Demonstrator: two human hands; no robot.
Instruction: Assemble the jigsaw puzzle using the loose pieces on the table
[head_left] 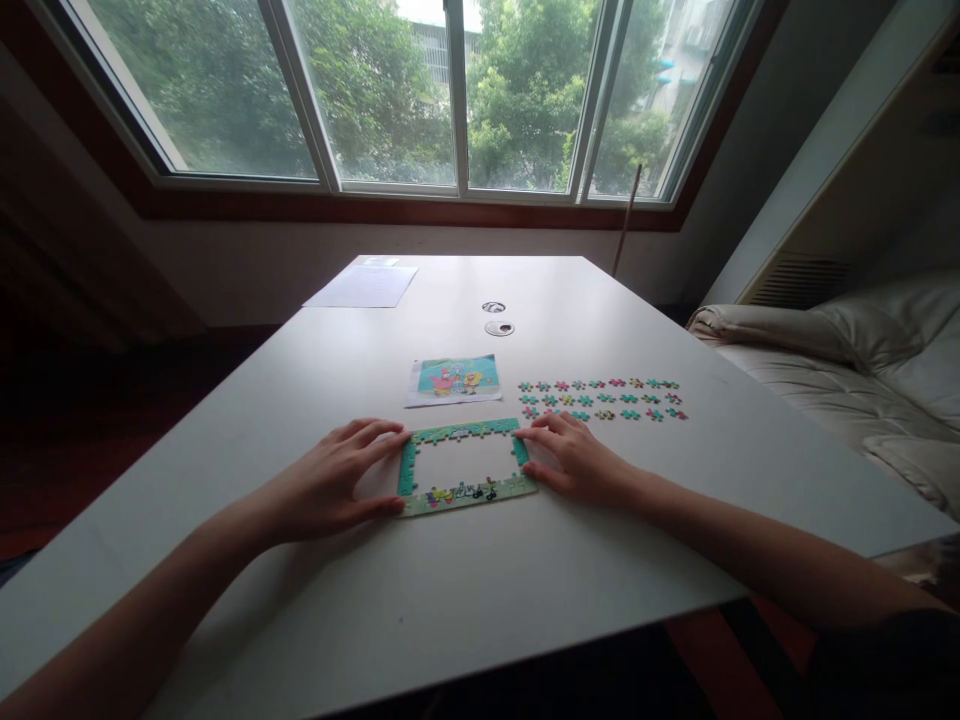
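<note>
On the white bench [450, 590], toward its near edge and about midway between its left and right edges, a rectangular jigsaw border [466, 494] lies flat, with the bench's surface showing inside it. Its upper and side strips are teal with knobbed inner edges, and its pale lower strip carries small cartoon figures. The left hand [341, 478] is half open beside the border, thumb touching its lower left corner and fingertips at its upper left corner, with a wide gap between them. The right hand [564, 457] is also partly open, though less spread, its thumb and forefinger touching the border's right strip; neither hand is closed around anything. Just beyond the border, toward the bench's far edge, lies a printed cartoon picture [459, 380] on white paper. Loose puzzle pieces [604, 398] lie in three rows between the picture and the bench's right edge, the nearest row just beyond the right hand. Two round discs [499, 328] sit one behind the other nearer the far edge, and a sheet of paper [364, 288] covers the far left corner. A window [375, 100] stands beyond the far edge, a thin rod [628, 225] leans near the far right corner, and a pale sofa [825, 350] stands past the right edge.
</note>
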